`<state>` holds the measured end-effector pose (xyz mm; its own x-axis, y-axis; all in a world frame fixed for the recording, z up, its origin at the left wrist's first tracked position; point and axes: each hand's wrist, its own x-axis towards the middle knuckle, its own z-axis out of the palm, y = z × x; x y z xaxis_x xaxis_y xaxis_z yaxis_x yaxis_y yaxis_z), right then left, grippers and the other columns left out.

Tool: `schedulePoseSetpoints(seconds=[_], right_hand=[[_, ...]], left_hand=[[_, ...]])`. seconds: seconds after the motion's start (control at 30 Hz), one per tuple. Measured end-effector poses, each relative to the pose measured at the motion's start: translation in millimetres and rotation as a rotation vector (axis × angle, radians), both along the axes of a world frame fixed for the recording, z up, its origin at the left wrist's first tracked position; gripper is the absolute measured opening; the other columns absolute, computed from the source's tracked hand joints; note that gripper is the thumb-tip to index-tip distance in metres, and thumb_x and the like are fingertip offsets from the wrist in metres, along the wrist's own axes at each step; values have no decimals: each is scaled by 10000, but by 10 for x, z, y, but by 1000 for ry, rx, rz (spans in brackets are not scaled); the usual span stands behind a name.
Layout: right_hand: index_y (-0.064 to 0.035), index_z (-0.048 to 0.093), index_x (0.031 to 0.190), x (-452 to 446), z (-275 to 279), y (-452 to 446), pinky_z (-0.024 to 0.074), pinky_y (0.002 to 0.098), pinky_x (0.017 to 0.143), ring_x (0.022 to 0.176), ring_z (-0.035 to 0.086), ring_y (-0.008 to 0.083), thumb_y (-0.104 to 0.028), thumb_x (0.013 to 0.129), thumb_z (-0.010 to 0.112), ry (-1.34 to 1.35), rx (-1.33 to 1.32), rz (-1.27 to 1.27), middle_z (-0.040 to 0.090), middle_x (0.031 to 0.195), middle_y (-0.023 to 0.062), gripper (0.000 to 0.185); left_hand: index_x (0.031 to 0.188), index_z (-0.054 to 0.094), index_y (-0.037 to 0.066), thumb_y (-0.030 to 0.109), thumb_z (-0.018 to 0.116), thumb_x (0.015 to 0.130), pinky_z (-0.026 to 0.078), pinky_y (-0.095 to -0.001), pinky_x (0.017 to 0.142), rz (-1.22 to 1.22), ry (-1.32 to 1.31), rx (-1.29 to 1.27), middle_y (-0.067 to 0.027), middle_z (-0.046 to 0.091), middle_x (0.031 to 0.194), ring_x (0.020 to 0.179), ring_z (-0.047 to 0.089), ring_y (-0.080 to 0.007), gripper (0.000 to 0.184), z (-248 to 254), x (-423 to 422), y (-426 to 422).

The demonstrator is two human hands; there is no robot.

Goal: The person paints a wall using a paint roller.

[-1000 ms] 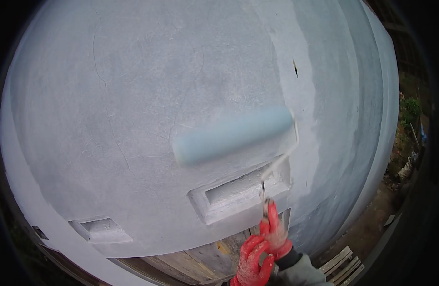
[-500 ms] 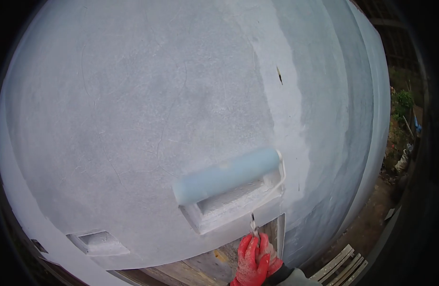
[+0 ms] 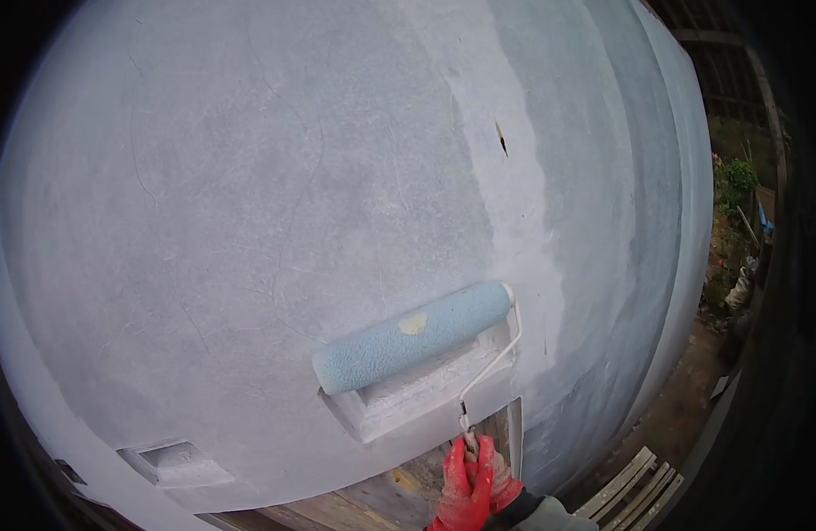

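A long paint roller with a light blue nap sleeve, a pale patch in its middle, lies tilted across the upper part of a rectangular recess in the wall. Its thin white wire frame bends from the right end down to the handle. My left hand, in a red-coated glove, is closed around the handle. Close against it, my right hand wears a similar red and pale glove and also grips the handle. The handle is mostly hidden by the fingers.
Bare wooden boards show below the wall edge. A smaller recess sits at lower left, and a slit at upper right. Pale wooden slats stand at lower right. Soil and green plants lie beyond the wall.
The roller was blurred and now shows sharply, its pale patch plain to see. It sits slightly lower against the recess. The whole view has shifted a little, and both hands keep their grip.
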<state>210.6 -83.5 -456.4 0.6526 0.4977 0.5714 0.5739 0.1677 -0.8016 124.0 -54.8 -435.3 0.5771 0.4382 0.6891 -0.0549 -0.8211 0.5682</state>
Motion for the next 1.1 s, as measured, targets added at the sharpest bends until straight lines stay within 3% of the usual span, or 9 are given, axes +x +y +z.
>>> schedulePoseSetpoints(seconds=[0.2,0.37,0.43,0.47,0.6,0.77,0.87,0.97,1.1], right_hand=[[-59,472,1206,117,753,-181,447,456,618,771,599,397,-251,912,568,74,-73,106,589,880,194,364],[-47,458,1217,141,-235,-38,498,446,713,891,625,404,-250,921,569,-6,18,72,617,983,229,375],[-17,437,1300,84,-256,40,478,360,817,959,589,366,-224,974,466,594,372,437,548,1082,182,388],[10,406,1340,39,12,-228,481,366,860,980,597,371,-176,968,464,1,-41,118,553,1160,217,420],[8,392,1353,166,736,-180,483,375,850,976,599,374,-167,962,470,-55,6,82,553,1162,222,435],[4,368,1375,83,35,-202,486,390,834,968,601,378,-152,952,480,-88,20,83,553,1165,231,465],[2,354,1388,16,35,-272,488,399,824,964,603,380,-143,945,486,-26,32,140,553,1167,236,485],[0,340,1402,17,214,-311,489,408,814,960,605,383,-134,939,492,-59,54,142,553,1168,241,505],[-3,320,1420,25,556,-361,492,420,801,954,607,386,-121,931,501,-158,96,100,552,1171,247,534]], left_hand=[[1305,398,-20,49,447,950,420,-301,880,-247,-125,-425,-97,519,1076,970,510,-161,365,391,234,45],[1276,430,1,81,484,963,427,-274,879,-300,-123,-687,-58,544,1081,956,526,-124,328,264,315,-44],[1291,422,-3,79,479,967,426,-279,905,-270,-32,-706,-65,566,1118,999,534,-131,339,206,277,-59],[1296,425,0,99,491,969,430,-283,899,-251,-9,-594,-63,579,1107,991,536,-128,348,185,307,22],[1326,432,4,88,515,962,433,-276,891,-284,-41,-690,-54,584,1116,991,532,-114,383,805,336,-2],[1385,387,7,20,504,940,422,-298,938,-355,-37,-854,-80,563,1183,1069,533,-142,460,329,349,0],[1095,599,33,65,515,952,453,-269,812,-440,-149,-1146,-77,573,1068,910,534,-130,169,179,324,-31],[1336,489,30,69,498,957,374,-355,1020,-410,28,-1084,-160,456,1357,1240,446,-249,381,400,322,-16],[1382,432,35,43,472,969,392,-320,1004,-16,312,-715,-137,481,1338,1212,472,-211,414,950,294,-162]])
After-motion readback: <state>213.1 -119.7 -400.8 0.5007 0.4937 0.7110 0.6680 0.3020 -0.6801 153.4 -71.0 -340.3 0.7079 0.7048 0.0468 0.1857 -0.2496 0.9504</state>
